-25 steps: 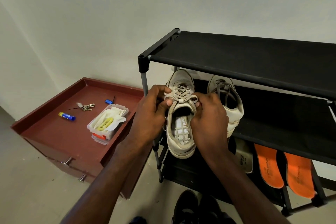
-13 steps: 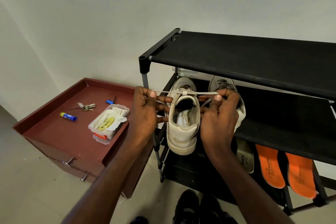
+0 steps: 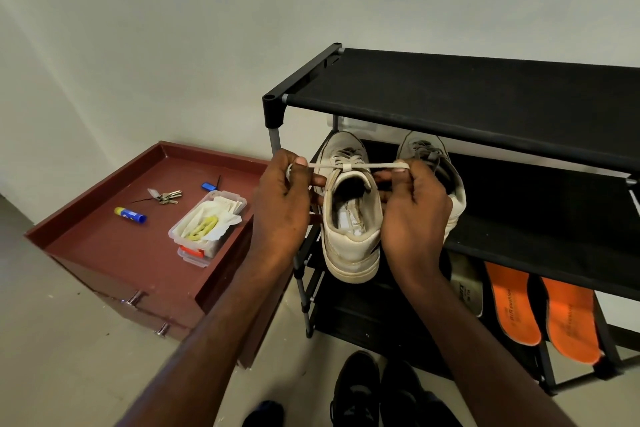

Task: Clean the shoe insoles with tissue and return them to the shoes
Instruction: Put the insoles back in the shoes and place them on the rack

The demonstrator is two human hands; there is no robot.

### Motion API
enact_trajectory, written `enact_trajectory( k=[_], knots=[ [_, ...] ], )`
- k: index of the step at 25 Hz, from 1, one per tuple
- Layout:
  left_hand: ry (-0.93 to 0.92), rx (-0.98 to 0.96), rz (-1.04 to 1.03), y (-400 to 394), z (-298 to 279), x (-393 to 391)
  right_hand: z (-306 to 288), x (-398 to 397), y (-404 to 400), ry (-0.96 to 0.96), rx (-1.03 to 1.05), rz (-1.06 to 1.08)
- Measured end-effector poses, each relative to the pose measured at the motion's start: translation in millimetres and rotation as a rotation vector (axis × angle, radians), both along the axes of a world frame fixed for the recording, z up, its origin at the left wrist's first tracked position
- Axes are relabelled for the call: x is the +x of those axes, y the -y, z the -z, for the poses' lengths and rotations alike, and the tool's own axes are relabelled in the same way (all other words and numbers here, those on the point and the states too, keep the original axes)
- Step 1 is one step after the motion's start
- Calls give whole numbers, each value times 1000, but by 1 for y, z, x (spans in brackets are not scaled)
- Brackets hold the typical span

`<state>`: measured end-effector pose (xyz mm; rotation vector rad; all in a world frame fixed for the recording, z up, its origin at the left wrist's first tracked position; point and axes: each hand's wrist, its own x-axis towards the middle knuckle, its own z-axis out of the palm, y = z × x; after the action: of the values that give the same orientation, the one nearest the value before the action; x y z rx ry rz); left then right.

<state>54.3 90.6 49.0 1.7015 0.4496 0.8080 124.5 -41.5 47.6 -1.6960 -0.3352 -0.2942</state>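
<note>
A worn white sneaker [image 3: 351, 246] sits heel toward me at the left end of the middle shelf of a black shoe rack [image 3: 467, 104]. Its insole shows inside the opening. My left hand [image 3: 282, 204] and my right hand [image 3: 414, 215] each pinch one end of its shoelace [image 3: 367, 166], which is stretched taut and level across the tongue. The second white sneaker [image 3: 446, 180] stands just to the right, partly behind my right hand. Two orange insoles [image 3: 540, 308] and a pale insole [image 3: 467, 288] lie on the bottom shelf. A clear box with tissues [image 3: 207, 225] rests on the maroon cabinet.
The maroon cabinet [image 3: 114, 246] stands left of the rack and carries keys [image 3: 166, 197], a blue glue stick [image 3: 131, 215] and a small blue item [image 3: 209, 186]. Black shoes [image 3: 377, 392] are on the floor near the lower edge. The wall is close behind.
My hands left the knot on the tongue and drew apart, pulling the lace ends out sideways until the lace is taut. The sneaker's opening is now wider.
</note>
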Motion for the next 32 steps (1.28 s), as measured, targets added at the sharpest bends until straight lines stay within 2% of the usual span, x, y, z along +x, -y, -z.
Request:
enact_trajectory(
  k=[4, 6, 10, 14, 18, 22, 24, 26, 28, 30, 32],
  knots=[
    [-11, -209, 14, 1, -3, 3, -2, 4, -4, -172, 151, -57],
    [-4, -248, 5, 1, -5, 3, -7, 5, -4, -278, 226, -67],
    [43, -339, -12, 4, -9, 5, -20, 3, -1, -517, 506, -151],
    [56, -383, -56, 7, -11, 11, -26, 3, 1, -608, 591, -177],
    [48, -305, -91, 6, -6, 13, -23, 7, -1, -490, 468, -169],
    [59, -213, -2, 1, -6, 14, -23, 11, 10, -234, -24, -146],
    [72, -13, 48, 3, -11, 10, -30, 5, 19, -63, -287, -73],
    [70, 161, 130, 10, -20, 5, -42, -2, 25, 3, -361, -44],
    [41, 245, 154, 15, -27, 1, -55, -7, 24, -137, -217, -139],
    [7, 308, 154, 19, -35, -4, -68, -7, 20, -406, -75, -274],
    [-16, 395, 246, 21, -42, -13, -75, -3, 21, -581, -100, -338]
  ],
)
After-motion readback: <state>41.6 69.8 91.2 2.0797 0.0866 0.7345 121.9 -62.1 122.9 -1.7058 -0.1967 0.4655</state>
